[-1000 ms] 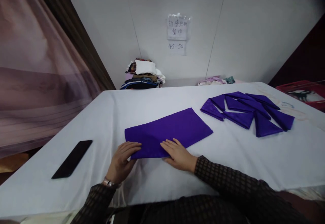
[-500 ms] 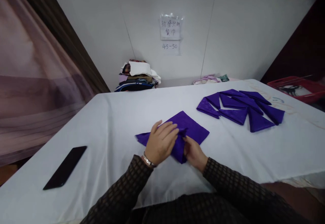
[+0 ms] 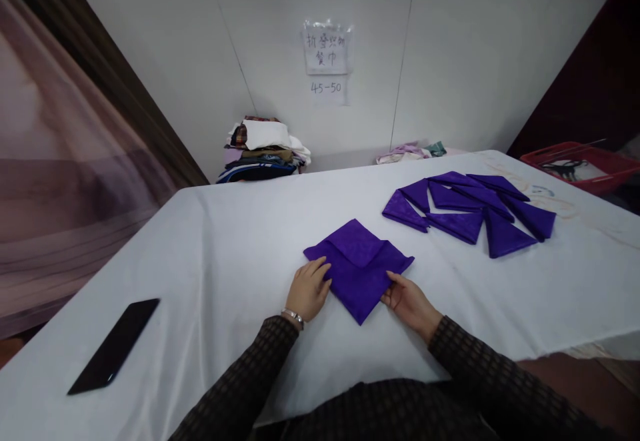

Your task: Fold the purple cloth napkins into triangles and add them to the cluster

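Note:
A purple cloth napkin (image 3: 345, 279) lies in front of me, folded into a diamond, with a flap turned down from its top corner and small points sticking out at both sides. My left hand (image 3: 308, 289) is at its lower left edge, fingers bent over the cloth. At the lower right edge, my right hand (image 3: 411, 303) pinches the cloth, thumb on top and the other fingers partly hidden beneath. Further right lie several folded purple napkins (image 3: 455, 226), wedge-shaped and overlapping in a loose cluster.
A white cloth covers the table (image 3: 240, 241). A black phone-like slab (image 3: 116, 344) lies at left. Beyond the far edge are a pile of folded clothes (image 3: 265, 151) and some pinkish cloth (image 3: 405, 153). A red basket (image 3: 595, 167) stands at far right. Handwritten signs (image 3: 326, 61) hang on the wall.
The napkin's bunched middle is now opened out flat into a diamond with a flap. My left hand has drawn back from over the cloth to its left edge; my right hand has moved right.

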{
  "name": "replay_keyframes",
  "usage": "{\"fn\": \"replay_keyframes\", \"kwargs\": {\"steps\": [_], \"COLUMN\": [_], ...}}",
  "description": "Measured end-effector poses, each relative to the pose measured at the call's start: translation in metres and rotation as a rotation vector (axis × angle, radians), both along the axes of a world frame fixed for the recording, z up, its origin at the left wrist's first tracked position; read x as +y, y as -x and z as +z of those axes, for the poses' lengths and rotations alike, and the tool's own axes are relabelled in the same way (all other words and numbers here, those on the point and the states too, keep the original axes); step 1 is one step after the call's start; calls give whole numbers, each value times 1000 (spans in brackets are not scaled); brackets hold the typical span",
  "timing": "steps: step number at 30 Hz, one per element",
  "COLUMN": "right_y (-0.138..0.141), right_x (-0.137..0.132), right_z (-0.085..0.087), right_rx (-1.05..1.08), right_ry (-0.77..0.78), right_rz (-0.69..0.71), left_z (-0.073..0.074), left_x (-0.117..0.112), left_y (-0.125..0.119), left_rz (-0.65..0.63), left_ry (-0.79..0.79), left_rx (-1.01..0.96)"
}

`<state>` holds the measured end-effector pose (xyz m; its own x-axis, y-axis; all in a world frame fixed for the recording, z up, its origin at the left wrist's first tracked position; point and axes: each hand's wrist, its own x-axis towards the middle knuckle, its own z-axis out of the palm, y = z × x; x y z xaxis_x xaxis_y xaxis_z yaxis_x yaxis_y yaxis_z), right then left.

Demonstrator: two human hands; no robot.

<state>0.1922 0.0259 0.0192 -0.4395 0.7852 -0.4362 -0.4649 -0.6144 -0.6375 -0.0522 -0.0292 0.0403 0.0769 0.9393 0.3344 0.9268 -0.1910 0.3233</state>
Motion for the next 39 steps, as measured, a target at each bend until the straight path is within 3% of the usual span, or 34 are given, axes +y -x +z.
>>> {"fn": "replay_keyframes", "kwargs": {"steps": [5,11,20,27,34,39], "right_y": [-14,-13,-17,-23,-34,-37], "right_x": [16,22,26,27,29,30], "right_z": [0,3,12,14,22,20], "right_rx": [-91,-73,-93,-162,-230,-339], "right_ry": [-85,-48,-78,-110,-156,-198], "right_rz": [-2,-108,-80,-33,5,73], "left_z": [-4,2,4,3,11,7], "left_x": [41,95,141,141,115,103], "left_y": [11,10,21,18,14,19], "left_rz": [93,147,262,361,315,336], "left_ry": [107,280,517,524,376,314], "left_rx": [-29,19,-124,-125,-131,-51]}}
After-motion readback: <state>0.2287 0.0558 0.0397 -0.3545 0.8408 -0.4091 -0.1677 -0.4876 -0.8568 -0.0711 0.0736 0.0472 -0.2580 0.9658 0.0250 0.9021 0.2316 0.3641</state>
